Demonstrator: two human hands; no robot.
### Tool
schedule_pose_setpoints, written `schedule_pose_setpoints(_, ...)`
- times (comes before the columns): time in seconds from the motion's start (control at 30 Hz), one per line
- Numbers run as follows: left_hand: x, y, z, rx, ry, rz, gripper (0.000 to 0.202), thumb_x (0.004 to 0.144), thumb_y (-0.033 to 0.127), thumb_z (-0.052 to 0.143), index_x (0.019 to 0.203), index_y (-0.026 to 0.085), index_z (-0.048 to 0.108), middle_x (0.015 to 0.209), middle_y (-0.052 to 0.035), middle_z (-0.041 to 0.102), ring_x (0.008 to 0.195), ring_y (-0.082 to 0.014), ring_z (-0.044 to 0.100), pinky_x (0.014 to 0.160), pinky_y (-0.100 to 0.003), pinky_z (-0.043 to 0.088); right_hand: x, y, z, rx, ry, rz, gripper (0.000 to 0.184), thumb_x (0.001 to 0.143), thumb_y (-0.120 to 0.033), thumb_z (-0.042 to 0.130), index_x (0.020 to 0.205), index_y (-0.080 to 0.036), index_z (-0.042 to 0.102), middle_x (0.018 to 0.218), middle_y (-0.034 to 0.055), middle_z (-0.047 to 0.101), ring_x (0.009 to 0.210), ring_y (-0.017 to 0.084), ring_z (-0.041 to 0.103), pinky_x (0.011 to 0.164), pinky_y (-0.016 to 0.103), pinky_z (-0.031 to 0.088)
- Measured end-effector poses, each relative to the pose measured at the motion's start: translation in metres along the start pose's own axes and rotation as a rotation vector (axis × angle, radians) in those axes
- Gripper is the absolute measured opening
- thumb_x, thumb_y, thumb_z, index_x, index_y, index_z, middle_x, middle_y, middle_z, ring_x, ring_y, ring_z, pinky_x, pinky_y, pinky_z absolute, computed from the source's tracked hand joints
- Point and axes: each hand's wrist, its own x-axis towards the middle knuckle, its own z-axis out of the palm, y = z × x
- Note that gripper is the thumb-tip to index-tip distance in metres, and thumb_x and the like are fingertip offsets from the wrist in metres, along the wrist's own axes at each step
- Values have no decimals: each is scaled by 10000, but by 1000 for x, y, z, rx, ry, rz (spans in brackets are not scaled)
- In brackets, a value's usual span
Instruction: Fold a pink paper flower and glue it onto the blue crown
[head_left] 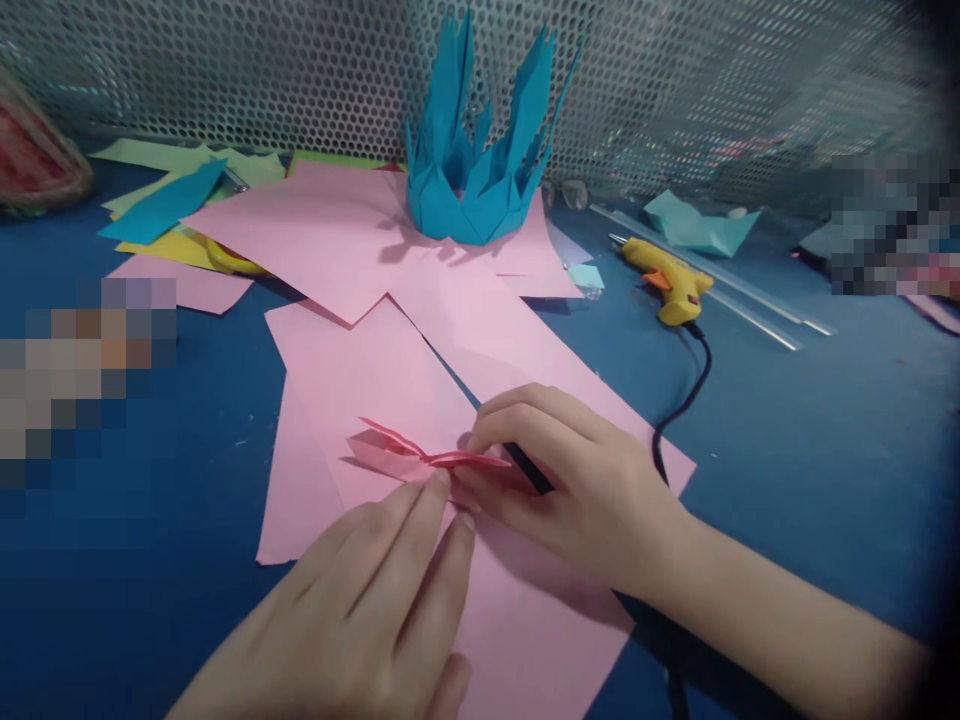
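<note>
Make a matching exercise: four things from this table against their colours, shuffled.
Things:
1. glue gun
2. spiky paper crown
3. folded piece at the hands
4. table

Colours:
A. pink
B. dark blue
C. yellow
D. teal

Pairs: 1-C, 2-D, 3-A, 4-B

folded piece [420, 455] on paper sheets [360, 380] | glue gun [667, 280] right-behind

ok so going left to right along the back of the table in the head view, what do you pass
blue paper scrap → blue folded paper crown → yellow glue gun → light teal folded paper
</note>
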Motion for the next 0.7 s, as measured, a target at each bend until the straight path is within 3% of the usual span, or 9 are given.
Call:
schedule_pose_setpoints(0.17,1,-4,-2,22,-64,24,415,931,285,435,1230,51,604,1148,-118,756,1038,-261,676,936,-370,419,0,1,0,35,-22,8,103,887,-78,584,858,-169,621,817,49,702,756,165,654,687,286,535)
schedule_pose_setpoints(0.33,-1,-5,-1,6,-93,33,431,927,292,437,1236,51,616,1181,-126,741,1078,-287,655,952,-399,414,2,-1,-2,177,-26,159,169,830,-13,589,849,-177,621,731,-22,677,617,84,616,560,182,480)
schedule_pose_setpoints(0.5,2,-1,-6,-69,-117,-42,399,929,254,450,1263,80,580,1203,-127,695,1108,-269,623,984,-384,451,0,-7,-3,371,-14,284,140,841,-56,585,876,-188,614,727,-27,657,587,88,606,524,195,491)
schedule_pose_setpoints(0.6,8,-4,-9,-397,-88,-209,199,875,146,481,1027,190,602,1001,-55,694,944,-191,660,804,-282,564,-2,-11,-3,382,84,318,170,820,-41,566,860,-201,607,751,-25,649,618,99,620,551,214,510)
schedule_pose_setpoints(0.7,18,-12,-11,-856,-147,-419,114,835,133,529,808,242,549,742,44,656,628,-90,633,510,-137,530,-3,-14,-4,373,182,288,195,801,-22,567,850,-208,602,781,-25,640,676,108,623,607,236,522)
